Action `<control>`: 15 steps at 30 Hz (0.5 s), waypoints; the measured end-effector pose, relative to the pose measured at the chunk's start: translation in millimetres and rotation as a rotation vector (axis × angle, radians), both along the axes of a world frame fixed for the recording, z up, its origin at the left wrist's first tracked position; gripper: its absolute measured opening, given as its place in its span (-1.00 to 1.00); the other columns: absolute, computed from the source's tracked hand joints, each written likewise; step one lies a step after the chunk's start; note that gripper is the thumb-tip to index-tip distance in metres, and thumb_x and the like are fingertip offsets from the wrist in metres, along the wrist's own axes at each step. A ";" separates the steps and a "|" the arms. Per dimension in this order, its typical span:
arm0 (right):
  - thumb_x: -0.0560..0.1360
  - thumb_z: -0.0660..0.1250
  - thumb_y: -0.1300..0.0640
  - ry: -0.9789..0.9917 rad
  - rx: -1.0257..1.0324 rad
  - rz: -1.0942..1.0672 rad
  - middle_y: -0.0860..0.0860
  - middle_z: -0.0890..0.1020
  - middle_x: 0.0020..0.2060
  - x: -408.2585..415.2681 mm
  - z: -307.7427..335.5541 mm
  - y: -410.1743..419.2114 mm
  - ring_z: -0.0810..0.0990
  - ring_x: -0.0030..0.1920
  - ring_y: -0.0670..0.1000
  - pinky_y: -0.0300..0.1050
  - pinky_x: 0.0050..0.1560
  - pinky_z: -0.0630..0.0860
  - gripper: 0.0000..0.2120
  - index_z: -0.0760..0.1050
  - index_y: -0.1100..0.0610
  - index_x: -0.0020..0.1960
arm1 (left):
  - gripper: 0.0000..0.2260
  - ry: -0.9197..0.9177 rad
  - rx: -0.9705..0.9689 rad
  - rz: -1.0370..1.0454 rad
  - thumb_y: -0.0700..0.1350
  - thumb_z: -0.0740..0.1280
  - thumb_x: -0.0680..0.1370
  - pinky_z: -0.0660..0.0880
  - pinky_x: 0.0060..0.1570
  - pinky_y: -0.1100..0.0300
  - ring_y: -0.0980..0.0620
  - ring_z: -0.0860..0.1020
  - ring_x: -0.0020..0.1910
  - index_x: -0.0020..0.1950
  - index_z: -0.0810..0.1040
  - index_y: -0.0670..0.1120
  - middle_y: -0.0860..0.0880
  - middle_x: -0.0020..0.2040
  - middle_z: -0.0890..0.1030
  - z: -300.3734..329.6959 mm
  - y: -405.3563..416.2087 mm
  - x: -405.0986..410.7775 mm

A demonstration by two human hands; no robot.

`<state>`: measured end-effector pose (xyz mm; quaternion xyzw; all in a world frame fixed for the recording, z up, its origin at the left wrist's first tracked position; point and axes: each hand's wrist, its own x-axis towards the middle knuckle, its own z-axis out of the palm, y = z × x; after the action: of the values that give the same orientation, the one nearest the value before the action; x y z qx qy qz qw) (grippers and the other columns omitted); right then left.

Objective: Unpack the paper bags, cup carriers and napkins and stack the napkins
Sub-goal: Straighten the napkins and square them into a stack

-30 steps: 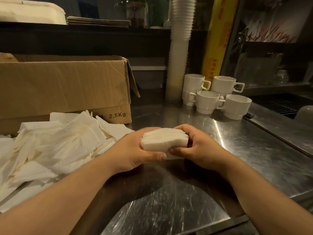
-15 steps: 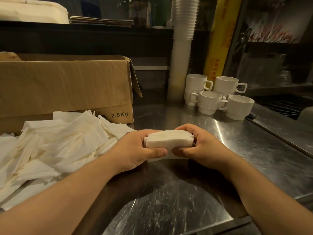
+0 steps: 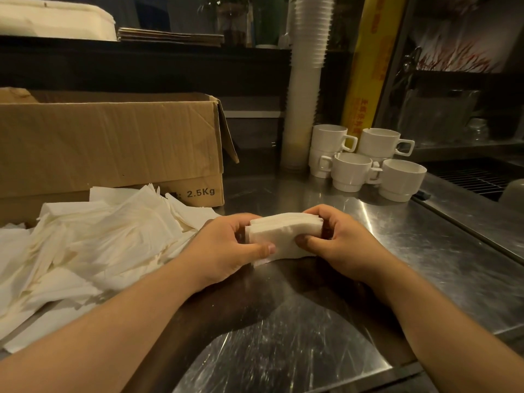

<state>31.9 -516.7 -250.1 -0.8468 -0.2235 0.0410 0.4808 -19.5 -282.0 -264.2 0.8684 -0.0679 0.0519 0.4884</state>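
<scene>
A squared stack of white napkins [image 3: 283, 234] stands on the steel counter [image 3: 425, 251] at the middle of the view. My left hand [image 3: 226, 248] grips its left side, thumb across the front. My right hand [image 3: 340, 242] grips its right side, fingers curled over the top and thumb on the front. To the left lies a loose heap of white napkins [image 3: 93, 245], spread in disorder in front of an open cardboard box [image 3: 113, 146] marked 2.5Kg.
Several white mugs [image 3: 365, 163] stand behind the stack at the right, next to a tall column of white paper cups [image 3: 306, 80] and a yellow roll [image 3: 368, 66]. A drain grille [image 3: 476, 177] lies at the far right. A dark shelf runs along the back.
Both hands keep hold of the napkin stack and have squeezed and shifted it slightly; its lower edge now rests on the counter. The view has drifted a little.
</scene>
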 end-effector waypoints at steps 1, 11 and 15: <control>0.53 0.48 0.09 -0.008 -0.001 -0.021 -0.13 0.63 0.09 -0.2 0.5 -0.4 0.60 0.12 -0.07 -0.06 0.16 0.61 -0.68 0.49 -0.09 0.22 | -0.71 0.005 -0.021 -0.006 0.02 0.56 0.49 0.54 -0.05 0.44 0.34 0.59 0.04 0.13 0.58 0.27 0.31 -0.02 0.67 0.4 0.1 -0.5; 0.37 0.54 0.05 0.083 0.384 0.031 -0.10 0.69 0.03 -13.6 8.7 -0.6 0.67 0.10 -0.01 -0.01 0.02 0.69 -0.60 0.55 -0.06 0.18 | -0.73 -0.022 0.016 0.029 -0.01 0.56 0.48 0.57 0.00 0.31 0.21 0.61 0.01 0.11 0.59 0.19 0.23 -0.04 0.64 2.0 -4.2 -1.6; 0.28 0.55 0.05 0.185 0.470 0.117 -0.13 0.69 -0.05 -18.9 13.1 1.5 0.69 0.04 -0.05 -0.04 -0.09 0.69 -0.47 0.51 -0.09 0.22 | -0.71 0.023 -0.113 -0.016 -0.08 0.57 0.47 0.66 0.10 0.11 0.09 0.67 0.05 0.14 0.61 0.09 0.13 -0.01 0.69 5.7 -9.5 -5.0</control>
<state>13.0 -515.2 -237.0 -0.6901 -0.2305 0.0928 0.6797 -24.5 -291.5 -258.5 0.8394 -0.0660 0.0417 0.5379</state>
